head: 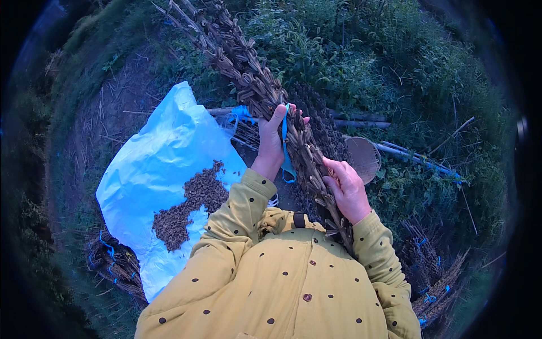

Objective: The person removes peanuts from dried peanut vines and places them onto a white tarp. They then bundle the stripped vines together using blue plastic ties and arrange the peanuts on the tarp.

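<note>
A long bundle of dried, pod-covered stalks (pixel 262 84), which look like sesame, runs slantwise across my front from the top left to my waist. My left hand (pixel 273 137) grips it around the middle, beside a blue tie strip (pixel 286 144) that hangs in a loop. Lower on the bundle, my right hand (pixel 348 189) pinches its right side between thumb and fingers; exactly what lies between the fingertips is hidden. Left of the bundle a pale plastic sheet (pixel 156 156) is spread, bearing a heap of small dark pods or husks (pixel 205 188).
Behind the bundle lie more dark stalks (pixel 315 110), poles (pixel 360 120) and a pale round container (pixel 365 159). Tied stalk bundles lie at lower left (pixel 120 267) and lower right (pixel 436 296). A blue-wrapped pole (pixel 419 159) reaches right into green weeds (pixel 423 84).
</note>
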### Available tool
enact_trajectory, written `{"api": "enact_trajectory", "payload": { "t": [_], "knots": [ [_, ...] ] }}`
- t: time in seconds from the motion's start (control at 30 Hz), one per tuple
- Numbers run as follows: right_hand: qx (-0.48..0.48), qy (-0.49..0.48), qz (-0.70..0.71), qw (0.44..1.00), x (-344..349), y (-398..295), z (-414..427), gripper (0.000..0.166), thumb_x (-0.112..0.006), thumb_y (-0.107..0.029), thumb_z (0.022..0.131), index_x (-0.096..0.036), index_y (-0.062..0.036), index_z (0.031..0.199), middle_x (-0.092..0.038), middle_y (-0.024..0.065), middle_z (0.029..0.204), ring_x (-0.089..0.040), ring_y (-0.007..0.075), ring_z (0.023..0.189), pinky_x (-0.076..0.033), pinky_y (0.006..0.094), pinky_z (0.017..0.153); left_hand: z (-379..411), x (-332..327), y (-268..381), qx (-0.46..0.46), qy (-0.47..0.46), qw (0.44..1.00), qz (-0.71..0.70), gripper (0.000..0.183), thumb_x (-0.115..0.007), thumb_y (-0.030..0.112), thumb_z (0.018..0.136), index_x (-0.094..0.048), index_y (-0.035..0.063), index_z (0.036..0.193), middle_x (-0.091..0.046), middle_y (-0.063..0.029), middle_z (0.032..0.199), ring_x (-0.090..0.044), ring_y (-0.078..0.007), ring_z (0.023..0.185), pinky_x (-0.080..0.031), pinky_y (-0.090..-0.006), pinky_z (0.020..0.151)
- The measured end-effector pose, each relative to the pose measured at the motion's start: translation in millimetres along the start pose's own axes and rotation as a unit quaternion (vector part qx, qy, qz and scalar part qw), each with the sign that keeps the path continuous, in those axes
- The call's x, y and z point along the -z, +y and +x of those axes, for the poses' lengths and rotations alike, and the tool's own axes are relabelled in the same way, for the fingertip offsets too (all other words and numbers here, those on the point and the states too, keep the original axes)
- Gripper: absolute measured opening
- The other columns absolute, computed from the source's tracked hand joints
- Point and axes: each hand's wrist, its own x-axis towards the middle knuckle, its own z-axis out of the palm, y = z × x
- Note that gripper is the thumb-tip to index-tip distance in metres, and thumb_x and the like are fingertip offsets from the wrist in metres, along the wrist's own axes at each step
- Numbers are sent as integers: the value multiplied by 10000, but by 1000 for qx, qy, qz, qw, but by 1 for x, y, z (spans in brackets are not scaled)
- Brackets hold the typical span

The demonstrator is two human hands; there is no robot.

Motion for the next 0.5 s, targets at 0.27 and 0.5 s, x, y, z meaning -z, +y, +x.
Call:
{"api": "enact_trajectory", "payload": {
  "t": [0.27,0.5],
  "knots": [
    [-21,-91,-29,995,17,7,6,432,-585,-110,939,-552,-92,1370,-544,129,1024,-561,284,933,-475,372,844,12,-2,4,117,69,988,-76,240,-711,232,865,-641,15,940,-671,-118,899,-679,-249,873,-578,-465,846],
    [38,78,-78,993,72,-32,-3,349,-605,10,889,-619,-22,1236,-624,145,1132,-624,287,998,-500,352,857,56,-1,10,-53,141,983,-109,205,-735,198,836,-629,70,956,-654,-63,890,-648,-224,834,-550,-424,833]
  ]
}}
